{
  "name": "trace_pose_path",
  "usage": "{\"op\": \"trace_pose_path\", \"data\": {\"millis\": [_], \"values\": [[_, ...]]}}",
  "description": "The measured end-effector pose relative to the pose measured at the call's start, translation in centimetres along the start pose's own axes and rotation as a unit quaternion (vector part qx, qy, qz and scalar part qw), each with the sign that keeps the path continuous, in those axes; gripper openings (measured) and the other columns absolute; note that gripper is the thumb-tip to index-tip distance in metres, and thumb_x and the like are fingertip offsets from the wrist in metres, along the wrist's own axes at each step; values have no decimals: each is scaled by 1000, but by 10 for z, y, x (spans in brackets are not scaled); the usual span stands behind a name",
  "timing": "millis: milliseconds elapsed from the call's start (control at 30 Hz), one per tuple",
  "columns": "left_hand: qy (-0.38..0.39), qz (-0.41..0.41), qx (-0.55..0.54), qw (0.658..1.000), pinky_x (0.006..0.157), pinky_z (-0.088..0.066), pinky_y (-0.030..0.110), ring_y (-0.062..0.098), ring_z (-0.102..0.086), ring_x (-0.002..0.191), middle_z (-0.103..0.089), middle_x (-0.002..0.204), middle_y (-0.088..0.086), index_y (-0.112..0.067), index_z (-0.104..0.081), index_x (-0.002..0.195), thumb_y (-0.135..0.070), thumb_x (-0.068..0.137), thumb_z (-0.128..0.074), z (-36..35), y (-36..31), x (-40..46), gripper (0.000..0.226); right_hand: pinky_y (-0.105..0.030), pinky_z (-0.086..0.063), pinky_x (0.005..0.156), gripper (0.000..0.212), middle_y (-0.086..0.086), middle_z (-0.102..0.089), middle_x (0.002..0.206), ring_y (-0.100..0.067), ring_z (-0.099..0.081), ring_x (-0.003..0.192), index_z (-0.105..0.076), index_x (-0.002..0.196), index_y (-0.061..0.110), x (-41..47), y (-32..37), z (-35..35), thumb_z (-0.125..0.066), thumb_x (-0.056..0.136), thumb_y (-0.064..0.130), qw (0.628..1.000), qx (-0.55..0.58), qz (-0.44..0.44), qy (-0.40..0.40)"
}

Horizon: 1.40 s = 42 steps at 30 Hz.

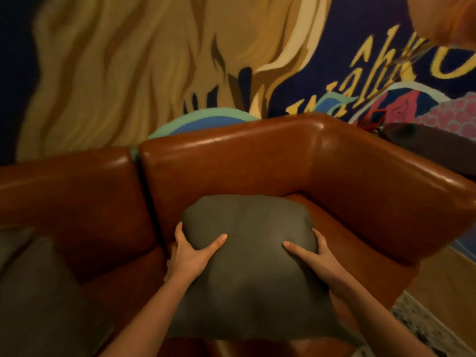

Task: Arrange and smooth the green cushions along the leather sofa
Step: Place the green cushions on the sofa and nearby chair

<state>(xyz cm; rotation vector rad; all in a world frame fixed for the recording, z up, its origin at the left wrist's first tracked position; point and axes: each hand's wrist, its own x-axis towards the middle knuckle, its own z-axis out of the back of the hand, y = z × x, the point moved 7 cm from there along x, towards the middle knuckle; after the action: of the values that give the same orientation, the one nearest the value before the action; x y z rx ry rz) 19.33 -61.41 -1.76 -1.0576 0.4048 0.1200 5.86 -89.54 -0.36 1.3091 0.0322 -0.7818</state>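
Painted mural (116,73) behind brown leather sofa (231,155). Green cushion (247,266) lies on seat in right corner, far edge against backrest. Left hand (192,253) clamped on cushion's left side, right hand (313,256) on its right side, thumbs pressed into top; each grip closed on fabric. 2nd cushion (33,279) at near left, well apart. Step in hand: seating cushion in corner. Next likely: stand it against backrest, flatten dents.

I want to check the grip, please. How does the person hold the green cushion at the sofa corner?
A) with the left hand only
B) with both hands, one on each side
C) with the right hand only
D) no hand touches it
B: the left hand and the right hand grip opposite sides of the green cushion.
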Motion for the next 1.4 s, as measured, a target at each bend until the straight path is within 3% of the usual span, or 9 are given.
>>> {"op": "trace_pose_path", "data": {"millis": [67, 233, 433, 667, 767, 967, 1133, 1267, 1400], "values": [[-38, 1, -18, 999, 107, -33, 56, 36, -34, 135, -28, 152, 5, -37, 7, 146, -91, 21, -63, 42, -6, -3, 153, -38, -52, 82, 123, -4, -38, 144, -26, -54, 108, -10, 145, 48, 2, 27, -24, -82, 46, 66, 1000, -4, 18, 24], [-87, 16, -60, 994, 112, -30, 52, 32, -29, 139, -21, 156, 8, -22, 10, 150, -70, 29, -80, 132, -7, -14, 158, -28, -49, 60, 125, 2, -38, 133, -13, -53, 91, -15, 138, 56, -1, 92, -89, -90, 38, 56, 993, 5, 68, 101], [-155, -10, -97, 983, 111, -31, 43, 30, -30, 137, -21, 153, 9, -22, 1, 151, -44, 36, -94, 167, 27, -21, 151, -47, -42, 95, 159, -3, -23, 154, -32, -39, 132, 13, 146, 46, 22, 101, -141, -97, 34, 19, 982, 11, 63, 178], [-227, 10, -112, 967, 110, -28, 40, 30, -29, 136, -19, 151, 10, -22, -3, 149, -34, 38, -96, 150, 88, -6, 145, -40, -41, 93, 160, -6, -32, 147, -26, -42, 121, 3, 151, 30, 75, 74, -194, -97, 27, 9, 955, -69, 79, 276], [-210, 53, -97, 971, 110, -29, 39, 33, -30, 135, -18, 151, 16, -16, 2, 148, -28, 42, -96, 125, 121, 3, 145, -45, -33, 109, 160, -9, -23, 153, -28, -31, 136, 10, 150, 20, 90, 38, -215, -96, 32, 3, 945, -119, 85, 293], [-245, 47, -54, 967, 115, -22, 43, 32, -15, 142, -5, 155, 16, -16, 7, 148, -35, 43, -94, 118, 126, 2, 147, -47, -16, 118, 174, -4, 0, 159, -25, -7, 146, 21, 148, 23, 95, 31, -214, -97, 21, 36, 945, -158, 114, 263], [-220, 12, 161, 962, 108, -17, 66, 28, 13, 145, 27, 155, -3, -35, 26, 143, -72, 40, -77, 122, 81, -3, 150, -45, -7, 118, 154, 4, 17, 159, -20, 10, 147, 17, 147, 38, 67, 103, -217, -68, 27, 84, 896, -276, 310, 160], [-200, -9, 257, 946, 109, -11, 66, 28, 21, 143, 34, 152, -4, -38, 31, 139, -82, 45, -66, 113, 62, 3, 142, -46, 0, 118, 135, 5, 24, 158, -21, 19, 146, 13, 146, 46, 53, 112, -237, -44, 35, 96, 831, -379, 374, 161], [-175, -23, 297, 939, 112, -3, 62, 28, 25, 142, 34, 152, -4, -39, 26, 142, -87, 54, -52, 96, 56, 0, 127, -47, 4, 118, 117, 5, 25, 158, -19, 21, 145, 10, 146, 48, 50, 92, -233, -43, 51, 93, 818, -415, 361, 166]]}}
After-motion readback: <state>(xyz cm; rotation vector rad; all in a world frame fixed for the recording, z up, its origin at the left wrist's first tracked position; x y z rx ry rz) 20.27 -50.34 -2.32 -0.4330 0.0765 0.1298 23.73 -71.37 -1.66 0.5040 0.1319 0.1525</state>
